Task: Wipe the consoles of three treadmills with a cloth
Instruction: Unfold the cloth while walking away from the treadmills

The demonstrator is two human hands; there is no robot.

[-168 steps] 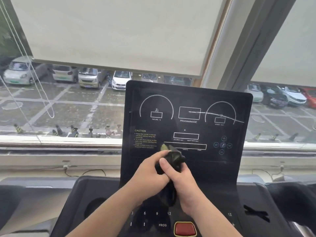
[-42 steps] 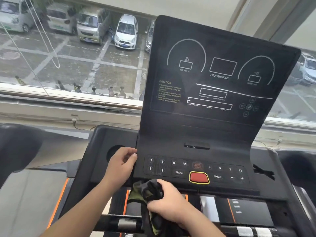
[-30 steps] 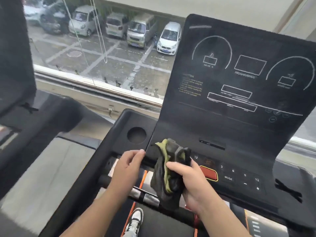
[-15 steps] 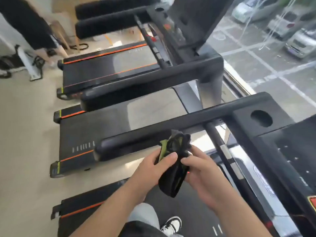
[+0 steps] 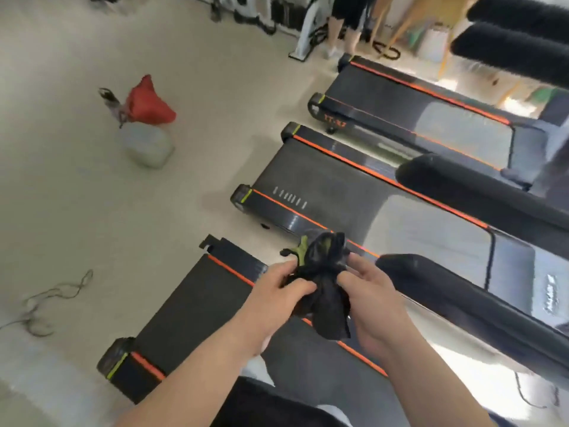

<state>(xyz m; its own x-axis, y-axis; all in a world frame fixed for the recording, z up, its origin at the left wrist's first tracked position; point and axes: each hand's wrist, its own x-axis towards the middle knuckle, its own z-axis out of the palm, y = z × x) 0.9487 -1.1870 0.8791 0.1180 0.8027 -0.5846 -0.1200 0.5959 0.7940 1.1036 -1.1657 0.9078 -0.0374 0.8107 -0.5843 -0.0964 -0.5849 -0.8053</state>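
left grip (image 5: pixel 278 291): is pinching the cloth's left side, fingers curled round it.
cloth (image 5: pixel 324 282): dark, green-edged, is hanging bunched between both grips, above a treadmill belt (image 5: pixel 197 303).
right grip (image 5: pixel 374 303): is grasping the cloth's right side.

Bright daylight from the right glares off the treadmill decks (image 5: pixel 425 229); motion blur softens everything, worst toward the wide-angle edges.

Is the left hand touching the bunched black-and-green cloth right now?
Touching. The head view shows the left hand curled around the bunched black-and-green cloth, no gap between them; the right hand pinches its other side.
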